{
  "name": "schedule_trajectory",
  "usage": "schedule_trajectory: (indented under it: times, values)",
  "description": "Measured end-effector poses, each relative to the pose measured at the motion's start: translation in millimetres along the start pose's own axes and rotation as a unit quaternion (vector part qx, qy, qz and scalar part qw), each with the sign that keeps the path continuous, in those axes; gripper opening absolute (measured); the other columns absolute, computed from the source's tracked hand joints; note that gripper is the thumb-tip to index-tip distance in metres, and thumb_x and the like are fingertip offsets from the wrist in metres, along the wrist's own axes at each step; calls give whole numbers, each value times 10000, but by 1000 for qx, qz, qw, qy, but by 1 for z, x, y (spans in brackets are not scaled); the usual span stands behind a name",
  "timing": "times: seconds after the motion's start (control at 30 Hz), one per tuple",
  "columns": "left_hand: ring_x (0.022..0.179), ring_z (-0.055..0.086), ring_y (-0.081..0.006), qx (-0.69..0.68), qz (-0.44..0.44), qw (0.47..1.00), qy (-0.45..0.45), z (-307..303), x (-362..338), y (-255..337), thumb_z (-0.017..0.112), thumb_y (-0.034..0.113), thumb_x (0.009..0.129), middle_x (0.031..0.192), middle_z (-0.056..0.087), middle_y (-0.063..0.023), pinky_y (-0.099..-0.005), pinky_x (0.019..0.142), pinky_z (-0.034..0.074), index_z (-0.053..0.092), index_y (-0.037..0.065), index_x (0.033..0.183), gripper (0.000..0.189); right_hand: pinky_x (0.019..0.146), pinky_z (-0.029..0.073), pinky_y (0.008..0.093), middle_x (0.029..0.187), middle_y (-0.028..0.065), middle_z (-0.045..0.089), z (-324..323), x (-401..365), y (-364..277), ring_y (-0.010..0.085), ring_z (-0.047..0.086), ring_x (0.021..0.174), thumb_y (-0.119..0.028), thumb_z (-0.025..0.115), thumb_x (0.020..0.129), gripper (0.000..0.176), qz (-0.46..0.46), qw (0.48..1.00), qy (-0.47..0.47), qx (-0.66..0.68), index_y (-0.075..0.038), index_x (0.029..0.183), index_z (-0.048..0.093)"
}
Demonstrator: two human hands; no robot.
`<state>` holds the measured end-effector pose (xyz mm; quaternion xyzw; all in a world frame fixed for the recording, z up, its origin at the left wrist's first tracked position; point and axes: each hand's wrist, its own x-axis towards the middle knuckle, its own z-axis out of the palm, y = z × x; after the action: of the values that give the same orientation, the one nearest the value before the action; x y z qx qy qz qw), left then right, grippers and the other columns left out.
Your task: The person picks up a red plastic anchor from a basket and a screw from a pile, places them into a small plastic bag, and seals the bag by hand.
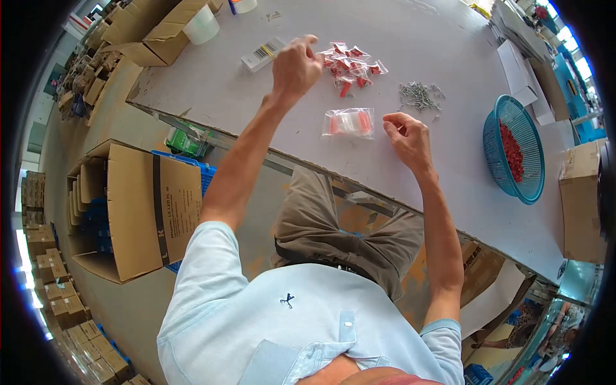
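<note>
- Here's the flat clear bag (348, 123), red at both ends and pale in the middle, lying on the worktop (449, 38) toward the near edge and just left of the right hand (410, 138).
- Look at its long axis: it runs side to side, one short end facing the right fingertips, close but seemingly apart.
- So the right hand is clearly the nearer one; the left hand (296, 67) is up and to the bag's left, farther from the near edge.
- Right hand: fingers curled, thumb drawn in toward them; whether anything small is pinched there, I cannot tell.
- Left hand: loosely bent, knuckles up, not clenched hard, fingertips beside the left side of the heap of small red-filled bags (350, 67); no grasp to be made out, and I cannot tell if it holds something.
- That heap sits beyond the flat bag, toward the far edge, with a small barcoded box (263, 54) on the left hand's other side.
- Over to the right, loose screws (420, 96) lie scattered beyond the right hand, and toward the right edge there's the blue basket (493, 160) with red pieces (511, 154) inside.
</note>
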<state>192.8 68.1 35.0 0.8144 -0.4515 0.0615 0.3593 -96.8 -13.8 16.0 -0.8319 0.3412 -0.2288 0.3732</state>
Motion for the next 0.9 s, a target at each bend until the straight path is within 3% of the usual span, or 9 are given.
schedule_trajectory:
  times: [0.07,0.13,0.17,0.23,0.3,0.4,0.7,0.9]
  values:
    - [915,722,-241,-108,176,977,51,-4,-38,13,843,148,831,1011,764,-97,-367,858,596,763,55,1145,337,685,551,299,863,69,759,7,7,-2,108,631,694,-131,706,939,207,-23,1000,-9,-16,-13,1091,782]
    - [1075,669,-263,-117,283,952,-3,-6,-76,23,863,134,800,1076,746,-90,-389,946,568,775,104,1121,335,692,552,303,868,75,761,12,11,-2,114,628,692,-128,697,941,208,-44,998,-20,-33,-14,1094,782]
    - [1075,669,-263,-118,280,953,-2,-6,-92,28,863,134,800,1076,746,-90,-389,946,568,775,104,1121,335,674,548,300,854,69,751,13,13,-3,105,624,687,-115,682,949,205,-22,999,-37,-8,-19,1099,783]
    - [1141,633,-283,-132,231,960,-91,-4,-116,33,868,107,790,1150,719,-92,-413,988,552,779,86,1100,324,655,544,297,840,62,741,14,18,-2,97,619,682,-103,666,956,205,0,998,-58,14,-23,1104,783]
    - [1136,631,-291,-133,223,961,-96,0,-121,28,857,94,800,1165,708,-91,-420,993,550,782,83,1086,296,583,517,273,798,37,707,12,21,-4,77,608,655,-82,642,966,207,95,976,-121,153,-48,1105,791]
    - [1131,629,-297,-136,223,960,-99,3,-123,25,846,84,811,1165,699,-87,-427,997,548,788,81,1061,257,507,473,249,768,13,677,9,22,-14,61,593,620,-63,640,963,199,127,964,-149,178,-61,1089,794]
    - [1140,627,-286,-122,239,959,-91,7,-125,25,836,107,825,1140,696,-78,-460,1009,518,782,84,1049,232,538,549,248,749,59,733,20,31,-12,86,662,650,-207,820,863,218,112,981,-122,100,-25,979,791]
    - [1174,620,-294,-110,242,960,-86,6,-125,27,817,117,849,1179,692,-89,-462,1034,506,770,88,1056,215,561,542,271,770,62,743,26,37,-7,88,672,679,-227,804,873,242,61,989,-130,38,6,938,796]
